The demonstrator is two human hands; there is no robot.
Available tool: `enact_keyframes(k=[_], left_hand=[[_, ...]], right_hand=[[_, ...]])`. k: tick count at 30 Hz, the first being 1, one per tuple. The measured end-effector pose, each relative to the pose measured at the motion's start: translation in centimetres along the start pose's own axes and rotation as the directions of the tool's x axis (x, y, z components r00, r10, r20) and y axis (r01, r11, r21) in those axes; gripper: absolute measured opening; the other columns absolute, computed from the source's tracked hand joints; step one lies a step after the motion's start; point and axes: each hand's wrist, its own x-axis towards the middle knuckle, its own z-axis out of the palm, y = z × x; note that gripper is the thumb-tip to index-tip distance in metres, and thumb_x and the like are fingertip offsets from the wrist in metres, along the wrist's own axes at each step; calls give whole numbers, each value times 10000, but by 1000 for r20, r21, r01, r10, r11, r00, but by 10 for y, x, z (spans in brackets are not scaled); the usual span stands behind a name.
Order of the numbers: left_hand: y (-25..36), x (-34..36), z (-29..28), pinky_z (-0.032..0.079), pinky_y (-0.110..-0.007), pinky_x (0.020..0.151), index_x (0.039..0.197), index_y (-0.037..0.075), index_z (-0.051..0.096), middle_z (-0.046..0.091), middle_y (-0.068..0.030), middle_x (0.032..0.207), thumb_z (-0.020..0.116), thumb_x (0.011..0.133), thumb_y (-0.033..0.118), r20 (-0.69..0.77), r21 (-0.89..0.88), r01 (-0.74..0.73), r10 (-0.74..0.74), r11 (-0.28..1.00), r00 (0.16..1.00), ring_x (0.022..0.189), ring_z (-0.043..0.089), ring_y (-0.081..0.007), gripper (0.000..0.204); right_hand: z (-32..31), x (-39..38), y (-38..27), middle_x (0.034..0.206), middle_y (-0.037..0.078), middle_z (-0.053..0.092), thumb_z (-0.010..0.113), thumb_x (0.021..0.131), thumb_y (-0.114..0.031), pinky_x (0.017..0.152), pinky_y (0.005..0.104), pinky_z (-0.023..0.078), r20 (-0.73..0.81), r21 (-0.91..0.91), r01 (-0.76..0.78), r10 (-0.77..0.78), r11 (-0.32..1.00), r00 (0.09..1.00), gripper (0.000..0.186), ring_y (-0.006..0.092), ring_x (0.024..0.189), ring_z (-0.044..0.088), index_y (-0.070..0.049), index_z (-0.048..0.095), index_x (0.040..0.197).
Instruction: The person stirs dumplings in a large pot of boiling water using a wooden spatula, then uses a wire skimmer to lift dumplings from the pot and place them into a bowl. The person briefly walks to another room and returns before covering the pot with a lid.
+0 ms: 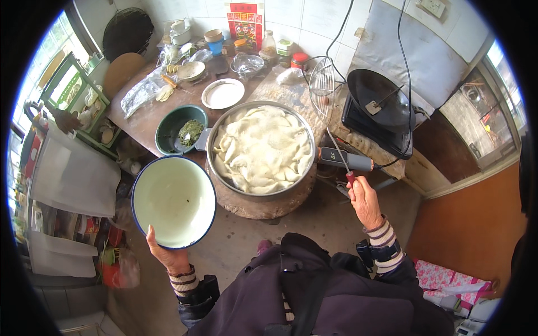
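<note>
My left hand (167, 255) grips the near rim of a pale enamel basin (174, 204) with a dark blue edge, thumb over the rim. Its inside shows a small dark speck and no food. My right hand (365, 203) is closed round the red handle of a wire skimmer (323, 92), whose shaft runs up and away to a wire head in the air right of an electric pan (259, 195). Many pale dumplings (263, 148) fill that pan, with whitish foam or steam over the middle. The skimmer's head is apart from them.
A green bowl (162, 134) with chopped greens and a white plate (223, 93) stand left of the pan. On the right, a black wok (370, 92) with a spatula sits on a cooker (364, 130). Dark cables (404, 61) hang near it. A green shelf (70, 92) stands far left.
</note>
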Motion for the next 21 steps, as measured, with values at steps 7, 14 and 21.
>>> enact_keyframes(k=[7,14,21], left_hand=[[-3,5,0,460,-376,900,1190,-7,522,590,-97,1143,514,895,305,19,-9,13,-13,1000,1000,1045,571,-239,430],[-1,8,0,443,-390,921,1230,2,499,569,-99,1184,522,886,319,76,-47,34,-30,998,997,1077,549,-250,469],[-2,14,2,433,-394,934,1254,5,479,550,-97,1215,526,883,328,41,-23,47,-46,999,998,1105,531,-252,494]], right_hand=[[-5,-14,-27,703,36,517,482,973,-195,491,206,382,109,100,63,-74,993,991,173,64,548,461,-50,435,1055],[5,-28,-13,693,0,517,570,931,-157,505,203,393,51,88,34,-39,996,998,219,46,567,448,-28,447,1057],[9,-34,-9,770,10,536,590,913,-197,595,238,427,-93,-87,83,-91,993,992,308,84,645,464,11,531,1133]])
